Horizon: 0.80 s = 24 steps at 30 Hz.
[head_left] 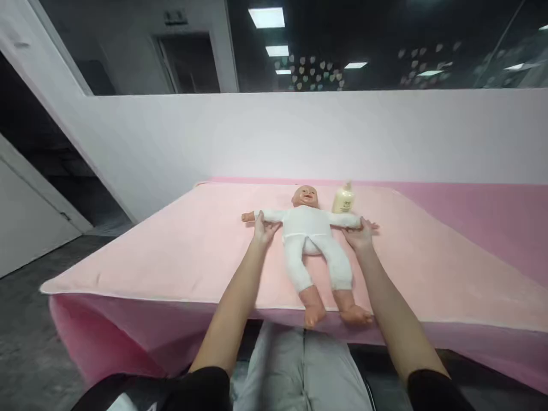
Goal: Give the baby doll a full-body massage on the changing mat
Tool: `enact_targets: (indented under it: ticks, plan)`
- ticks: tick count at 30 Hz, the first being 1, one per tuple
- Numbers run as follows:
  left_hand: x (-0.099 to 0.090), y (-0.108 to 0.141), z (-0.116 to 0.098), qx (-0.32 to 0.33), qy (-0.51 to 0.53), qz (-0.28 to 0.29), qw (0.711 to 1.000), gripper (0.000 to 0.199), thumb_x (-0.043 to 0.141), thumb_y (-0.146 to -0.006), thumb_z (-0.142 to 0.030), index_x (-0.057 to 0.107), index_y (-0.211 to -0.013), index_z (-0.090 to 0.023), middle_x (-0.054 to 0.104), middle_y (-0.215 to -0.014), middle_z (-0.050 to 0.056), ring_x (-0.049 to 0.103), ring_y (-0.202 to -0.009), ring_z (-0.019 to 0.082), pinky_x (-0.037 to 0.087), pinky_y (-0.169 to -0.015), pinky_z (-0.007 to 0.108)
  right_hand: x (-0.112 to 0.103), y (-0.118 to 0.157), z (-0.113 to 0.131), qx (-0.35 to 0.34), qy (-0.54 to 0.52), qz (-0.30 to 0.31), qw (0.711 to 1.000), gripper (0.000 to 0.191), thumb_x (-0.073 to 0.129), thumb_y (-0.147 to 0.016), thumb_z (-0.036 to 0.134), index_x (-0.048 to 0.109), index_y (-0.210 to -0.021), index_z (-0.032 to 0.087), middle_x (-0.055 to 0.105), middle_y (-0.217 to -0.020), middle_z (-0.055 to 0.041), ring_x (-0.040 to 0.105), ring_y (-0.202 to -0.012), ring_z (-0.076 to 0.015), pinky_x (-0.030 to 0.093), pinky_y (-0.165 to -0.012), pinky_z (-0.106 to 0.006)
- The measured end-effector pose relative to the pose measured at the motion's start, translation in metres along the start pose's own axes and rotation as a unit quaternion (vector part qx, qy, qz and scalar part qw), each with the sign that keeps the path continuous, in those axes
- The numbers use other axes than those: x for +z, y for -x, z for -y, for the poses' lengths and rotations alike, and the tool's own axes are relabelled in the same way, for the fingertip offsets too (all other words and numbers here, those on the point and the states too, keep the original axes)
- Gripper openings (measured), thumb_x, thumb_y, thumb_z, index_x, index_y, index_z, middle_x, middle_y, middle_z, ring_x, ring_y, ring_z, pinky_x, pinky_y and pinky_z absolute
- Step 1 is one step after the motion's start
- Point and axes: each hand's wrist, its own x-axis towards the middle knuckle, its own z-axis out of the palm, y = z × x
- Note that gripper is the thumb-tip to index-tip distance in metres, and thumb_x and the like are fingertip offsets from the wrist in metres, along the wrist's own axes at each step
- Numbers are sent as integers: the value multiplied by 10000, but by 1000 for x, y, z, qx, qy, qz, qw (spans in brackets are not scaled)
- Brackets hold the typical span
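A baby doll [306,222] with a white cloth body lies face up, its head toward the wall and both arms stretched out sideways. Its bare feet reach past the front edge of the pink blanket [171,245]. Around the doll's arm on the left, close to its wrist, my left hand [264,229] is closed. My right hand [360,234] grips the opposite arm near the doll's hand, with the fingers partly hidden beneath it. A pale yellow pump bottle [343,198] stands upright just behind that arm, close to the doll's head.
A pink cloth [483,228] covers the table under the blanket and hangs over its front. Behind the table runs a white wall [299,137] with dark glass above. A white door [34,211] and grey floor [29,319] are at the left.
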Motion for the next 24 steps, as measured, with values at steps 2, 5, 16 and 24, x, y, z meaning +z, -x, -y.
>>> enact_targets:
  ticks: [2, 5, 16, 24]
  plan:
    - [-1, 0, 1, 9, 0, 0, 1000, 418, 442, -902, -493, 537, -1184, -199, 571, -1266, 135, 545, -1190, 257, 486, -949, 474, -1, -2, 1, 2, -15, -5, 1000, 192, 461, -888, 401, 546, -909, 230, 620, -912, 13, 596, -805, -125, 551, -687, -262]
    - [-1, 0, 1, 13, -3, -1, 1000, 489, 410, -888, -563, 527, -1200, -206, 558, -1276, 145, 542, -1193, 263, 494, -933, 485, -2, -5, 1, 4, -31, -9, 999, 253, 444, -883, 470, 542, -933, 243, 621, -968, 9, 601, -864, -131, 557, -737, -294]
    - [-1, 2, 1, 16, -10, -7, 1000, 536, 408, -865, -610, 538, -1188, -203, 580, -1226, 144, 566, -1153, 274, 514, -906, 460, -2, -9, -3, 3, -16, 5, 1000, 220, 491, -869, 429, 534, -992, 252, 603, -1074, -10, 605, -982, -147, 545, -854, -362]
    - [-2, -3, 3, 14, -38, 5, 999, 469, 449, -886, -534, 562, -1156, -168, 607, -1193, 157, 559, -1175, 267, 501, -947, 444, 0, -12, -6, -36, 41, 6, 998, 138, 484, -875, 261, 501, -996, 324, 604, -1008, 55, 628, -848, -104, 565, -799, -330]
